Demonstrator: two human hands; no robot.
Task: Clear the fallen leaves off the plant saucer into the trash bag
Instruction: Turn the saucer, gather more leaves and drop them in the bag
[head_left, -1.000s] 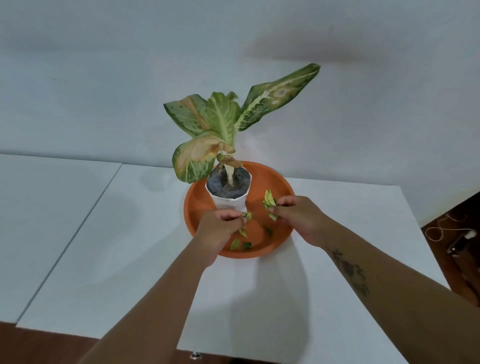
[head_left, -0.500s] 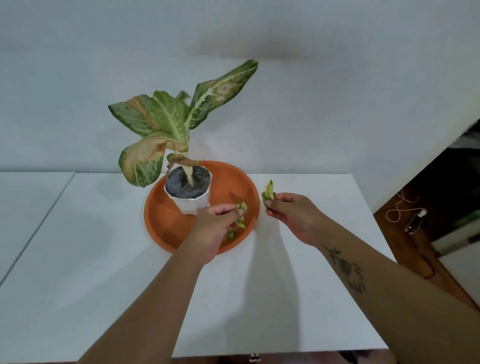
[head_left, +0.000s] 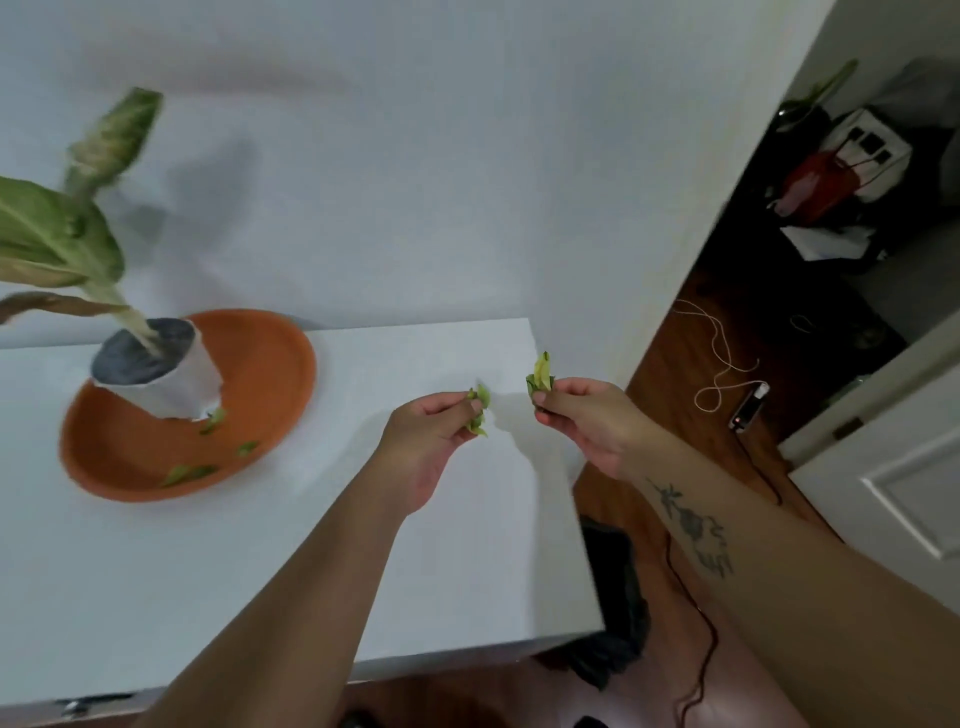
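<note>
The orange saucer (head_left: 260, 374) sits at the left on the white table (head_left: 156, 571), with a white pot (head_left: 171, 387) and its plant (head_left: 57, 239) standing in it. Several small green leaf bits (head_left: 189, 472) lie in the saucer's front part. My left hand (head_left: 431, 441) is over the table right of the saucer, pinching a few green leaves (head_left: 480, 408). My right hand (head_left: 587, 418) is near the table's right edge, pinching a bunch of yellow-green leaves (head_left: 541, 376). A dark crumpled bag (head_left: 613, 613) lies on the floor beside the table's right edge.
A white wall rises behind the table. To the right there is wooden floor with a white cord (head_left: 722, 358), a small device (head_left: 748, 410) and a dark cable (head_left: 701, 649). A white door (head_left: 893, 478) stands at the far right, with clutter (head_left: 826, 192) in the room beyond.
Both hands have left the saucer and moved right with leaves pinched in them. The view has swung right, so the plant now sits at the far left and the floor shows.
</note>
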